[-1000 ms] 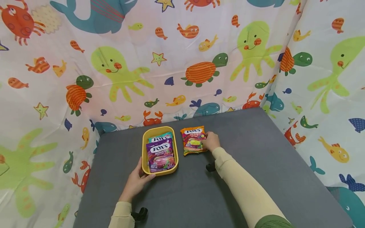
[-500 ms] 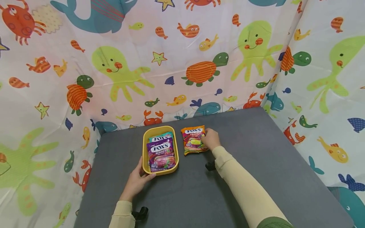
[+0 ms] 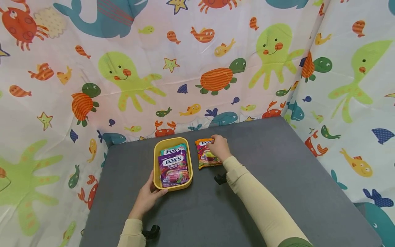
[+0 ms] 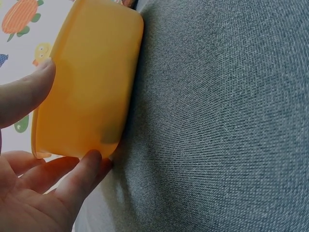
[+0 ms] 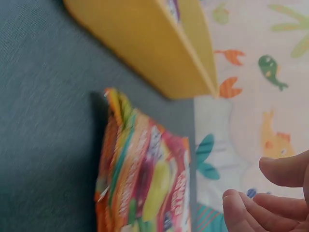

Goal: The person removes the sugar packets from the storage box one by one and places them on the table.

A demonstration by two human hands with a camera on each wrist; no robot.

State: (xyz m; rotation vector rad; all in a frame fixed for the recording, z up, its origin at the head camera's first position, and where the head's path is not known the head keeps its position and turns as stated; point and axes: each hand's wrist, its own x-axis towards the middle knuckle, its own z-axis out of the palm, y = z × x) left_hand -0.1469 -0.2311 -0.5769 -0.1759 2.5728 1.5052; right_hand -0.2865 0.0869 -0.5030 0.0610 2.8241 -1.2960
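Left hand [image 3: 146, 199]: bare; a plain, close-fitting cream fabric sleeve [image 3: 132, 233] covers the forearm to the wrist. Right hand [image 3: 220, 147]: bare; a matching cream fabric sleeve [image 3: 262, 199] shows creases near the wrist. Higher on the right arm, green textured cloth [image 3: 295, 242] overlaps the cream. A small, curved black fitting [image 3: 151, 232] projects at the left wrist; a similar black fitting [image 3: 220, 178] projects at the right.
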